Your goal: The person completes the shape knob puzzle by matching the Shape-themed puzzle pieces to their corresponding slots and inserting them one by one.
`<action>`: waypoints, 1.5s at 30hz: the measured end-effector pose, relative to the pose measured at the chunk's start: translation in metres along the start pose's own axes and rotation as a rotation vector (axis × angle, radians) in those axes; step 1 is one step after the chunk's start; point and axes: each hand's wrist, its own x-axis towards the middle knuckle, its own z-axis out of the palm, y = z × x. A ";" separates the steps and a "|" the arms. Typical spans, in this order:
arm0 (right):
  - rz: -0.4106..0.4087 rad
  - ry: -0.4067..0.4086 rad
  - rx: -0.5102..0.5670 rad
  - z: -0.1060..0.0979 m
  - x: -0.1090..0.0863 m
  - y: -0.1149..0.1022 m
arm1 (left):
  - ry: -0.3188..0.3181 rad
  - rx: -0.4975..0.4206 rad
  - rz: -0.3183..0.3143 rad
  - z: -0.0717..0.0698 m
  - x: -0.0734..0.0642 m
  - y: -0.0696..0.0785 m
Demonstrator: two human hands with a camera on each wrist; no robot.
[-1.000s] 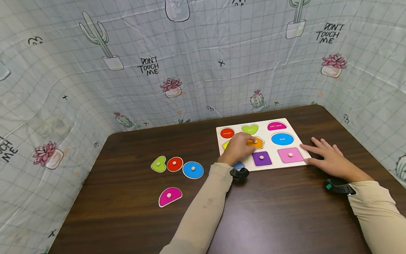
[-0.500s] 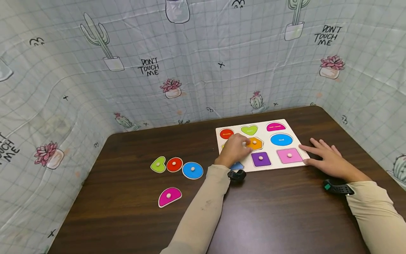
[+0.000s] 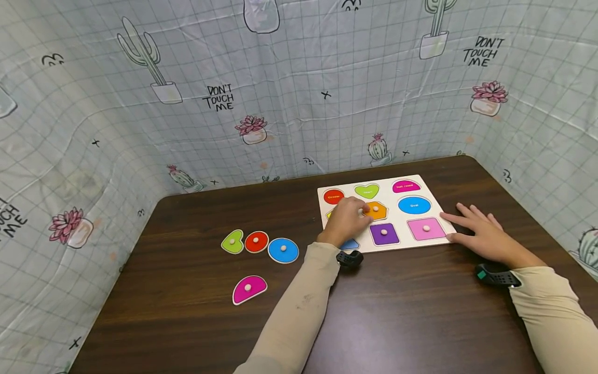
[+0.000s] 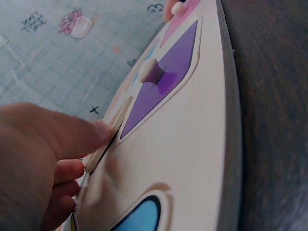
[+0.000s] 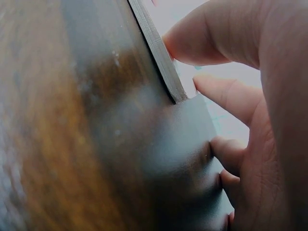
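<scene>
My left hand [image 3: 345, 221] is over the left part of a white puzzle board [image 3: 404, 240], thumb and fingers at the left edge of an orange hexagon puzzle piece [image 3: 377, 211]. In the left wrist view, the thumb [image 4: 82, 137] and fingers pinch that piece's edge [image 4: 103, 149], which stands tilted up from the board. A white knob shows on its top. My right hand [image 3: 483, 234] lies with spread fingers at the board's right edge, thumb and index finger touching the board near its corner. The yellow piece or slot is mostly hidden under my left hand.
Knobbed puzzle pieces lie left on the dark table [image 3: 187, 322]: a green heart [image 3: 238, 239], red circle [image 3: 263, 242], blue oval [image 3: 289, 253] and magenta half-round [image 3: 242, 295]. On the board are a purple square [image 3: 379, 239] and a pink rectangle [image 3: 434, 232]. Patterned cloth surrounds the table.
My left hand has shifted slightly left, its fingertips moving from around the orange piece's knob to its left edge. The right hand stays in place.
</scene>
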 end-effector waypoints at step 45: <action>0.002 -0.001 0.004 0.002 0.001 -0.003 | 0.072 -0.422 0.069 -0.043 -0.040 -0.037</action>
